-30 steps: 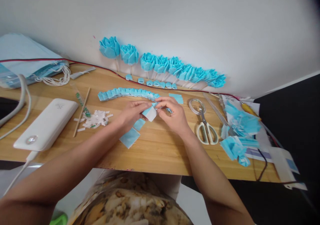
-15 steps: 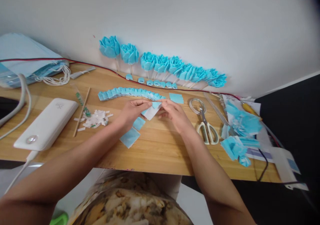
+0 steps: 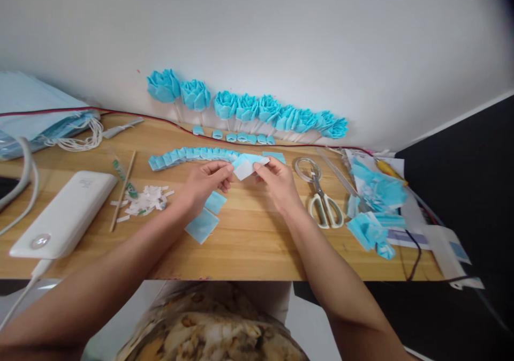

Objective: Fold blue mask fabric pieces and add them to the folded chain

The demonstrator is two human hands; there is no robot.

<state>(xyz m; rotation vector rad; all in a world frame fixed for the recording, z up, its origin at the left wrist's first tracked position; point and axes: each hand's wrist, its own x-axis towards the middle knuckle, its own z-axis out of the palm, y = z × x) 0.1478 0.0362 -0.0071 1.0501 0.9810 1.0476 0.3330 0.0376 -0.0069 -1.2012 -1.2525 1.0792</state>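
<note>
Between my two hands is a small fabric piece [image 3: 246, 167], light blue on one side and white on the other, with corners folded over. My left hand [image 3: 212, 180] pinches its left edge between thumb and fingers. On the opposite side, my right hand [image 3: 278, 179] grips the right corner, thumb in front. Just behind the hands runs a curved row of folded blue pieces [image 3: 188, 156]. Flat blue squares [image 3: 202, 225] lie below my left hand, and another blue square [image 3: 277, 157] lies partly hidden behind my right hand.
Blue fabric roses [image 3: 225, 105] on sticks lean along the wall, small rolled pieces [image 3: 242, 137] before them. Scissors [image 3: 326, 211], a tape roll [image 3: 307, 169] and blue scraps [image 3: 379, 187] lie right. Left are a power bank [image 3: 66, 213], a wooden stick [image 3: 122, 192] and white paper bits [image 3: 148, 200].
The fabric piece has gone from a downward-pointing fold to a wider shape with more blue showing. My hands have drawn slightly apart around it. The whole view has shifted a little.
</note>
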